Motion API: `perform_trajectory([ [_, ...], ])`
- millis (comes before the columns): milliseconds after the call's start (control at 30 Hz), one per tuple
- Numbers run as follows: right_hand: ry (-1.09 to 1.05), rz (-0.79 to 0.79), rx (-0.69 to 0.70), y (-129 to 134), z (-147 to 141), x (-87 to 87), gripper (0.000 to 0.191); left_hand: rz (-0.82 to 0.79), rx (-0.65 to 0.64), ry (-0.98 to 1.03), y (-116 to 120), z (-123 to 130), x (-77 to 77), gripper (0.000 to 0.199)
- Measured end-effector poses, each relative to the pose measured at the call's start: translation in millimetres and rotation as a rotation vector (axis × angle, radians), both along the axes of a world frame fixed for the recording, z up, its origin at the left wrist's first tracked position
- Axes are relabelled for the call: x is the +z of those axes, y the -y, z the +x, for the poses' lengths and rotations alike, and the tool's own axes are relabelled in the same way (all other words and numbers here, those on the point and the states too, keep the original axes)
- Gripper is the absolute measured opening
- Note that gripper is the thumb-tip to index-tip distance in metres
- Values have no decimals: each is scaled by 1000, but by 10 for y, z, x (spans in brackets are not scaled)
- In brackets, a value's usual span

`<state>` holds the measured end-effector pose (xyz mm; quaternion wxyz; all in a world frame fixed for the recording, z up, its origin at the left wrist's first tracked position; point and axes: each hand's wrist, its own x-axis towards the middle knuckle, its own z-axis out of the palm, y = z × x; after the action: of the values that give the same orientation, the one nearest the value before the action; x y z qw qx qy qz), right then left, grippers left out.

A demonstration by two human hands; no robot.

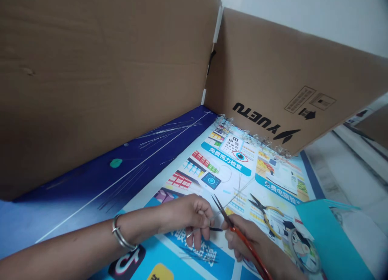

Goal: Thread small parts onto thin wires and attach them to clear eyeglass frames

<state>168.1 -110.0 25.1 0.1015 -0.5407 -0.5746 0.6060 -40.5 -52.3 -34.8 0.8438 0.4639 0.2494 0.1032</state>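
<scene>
My left hand [197, 219], with a silver bangle on its wrist, pinches a thin wire [222, 211] that runs up to the right. A short black piece [216, 229] lies between my hands. In my right hand [245, 233] are orange-handled scissors or pliers [247, 243], their narrow dark tips pointing up and left, slightly apart, beside the wire. Several loose wires cross just above, on the printed sheet. More thin dark wires [198, 255] lie below my left hand.
Yellow-handled pliers [266, 217] and a wire coil [303, 251] lie at the right, beside a turquoise folder [336, 235]. Cardboard walls [106, 70] stand behind. Clear small pieces line the right wall's foot. Silver wires [166, 132] and a green blob [115, 163] lie on the blue strip.
</scene>
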Motion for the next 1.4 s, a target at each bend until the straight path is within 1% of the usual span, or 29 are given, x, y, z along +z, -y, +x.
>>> perform_trajectory([
  [133, -34, -166, 2, -104, 26, 63, 21, -19, 24, -18, -1, 65, -91, 13],
  [233, 43, -277, -10, -177, -1, 139, 16, -21, 25, -58, 4, 109, -156, 13],
  [300, 95, -343, -38, -217, -39, 160, 13, -26, 34, -90, 9, 128, -171, 14],
  [367, 123, -400, -70, -251, -70, 126, 15, -22, 50, -105, 12, 138, -173, 16],
  [467, 172, -475, -78, -290, -76, -16, 16, -17, 63, -118, 16, 148, -188, 18],
  [567, 211, -476, -36, -307, -50, -139, 21, -7, 58, -124, 23, 163, -235, 13],
  [633, 190, -464, -44, -308, -39, -150, 24, 1, 55, -114, 26, 172, -266, 11],
  [700, 157, -476, -68, -307, -40, -115, 27, 2, 58, -110, 28, 178, -274, 10],
  [867, 74, -456, -86, -292, -38, -39, 29, 4, 71, -142, 34, 173, -200, 13],
  [1067, 89, -426, -78, -262, 16, -79, 23, -13, 91, -140, 42, 172, -151, 11],
  [1233, 156, -459, -63, -268, 19, -126, 20, -6, 92, -159, 43, 180, -124, 12],
  [1400, 144, -468, -100, -265, 18, -133, 22, 0, 89, -165, 45, 192, -99, 13],
])
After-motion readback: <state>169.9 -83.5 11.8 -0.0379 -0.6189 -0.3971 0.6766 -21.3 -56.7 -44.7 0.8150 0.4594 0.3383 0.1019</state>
